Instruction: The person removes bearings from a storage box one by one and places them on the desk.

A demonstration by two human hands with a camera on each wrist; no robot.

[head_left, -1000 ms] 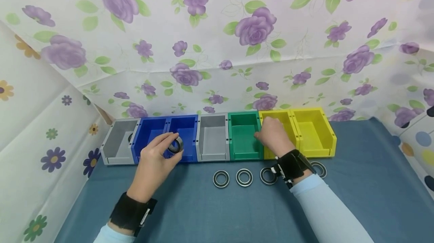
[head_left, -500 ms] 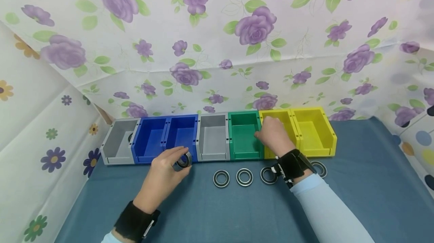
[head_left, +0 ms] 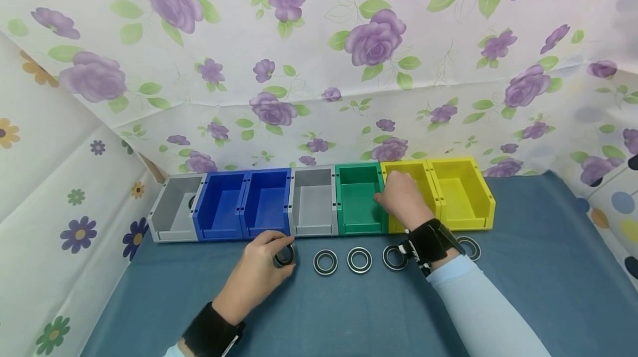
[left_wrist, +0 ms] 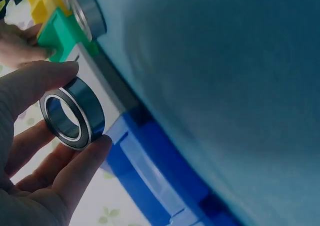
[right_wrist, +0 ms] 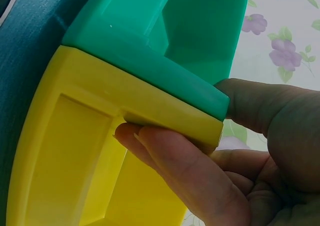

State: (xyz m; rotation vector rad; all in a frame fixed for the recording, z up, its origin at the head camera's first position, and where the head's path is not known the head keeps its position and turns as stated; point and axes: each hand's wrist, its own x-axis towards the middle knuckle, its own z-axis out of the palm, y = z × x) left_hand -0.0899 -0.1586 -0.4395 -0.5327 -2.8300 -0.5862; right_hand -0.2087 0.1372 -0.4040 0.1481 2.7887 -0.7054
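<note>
My left hand (head_left: 256, 269) pinches a ball bearing (left_wrist: 91, 105) between thumb and fingertips. The bearing stands on edge in the head view, over the blue cloth just in front of the second blue bin (head_left: 269, 193). At the row's right part, my right hand (head_left: 405, 197) grips the adjoining side walls of the green bin (right_wrist: 145, 70) and a yellow bin (right_wrist: 37, 136). In the right wrist view its thumb lies on the green side and its fingers reach inside the yellow one. Several bearings lie flat on the cloth, among them one bearing (head_left: 316, 263) right of my left hand.
The row of bins runs along a flowered backdrop (head_left: 319, 58). A grey bin (head_left: 171, 213) at the left end has a bearing (head_left: 191, 202) at its right wall. Another grey bin (head_left: 313, 202) and a right-end yellow bin (head_left: 461, 193) complete the row. One bearing (head_left: 477, 249) is partly behind the right wrist.
My left hand has carried its bearing from over the second blue bin toward me and to the right, lower over the cloth. The right hand stays where it was.
</note>
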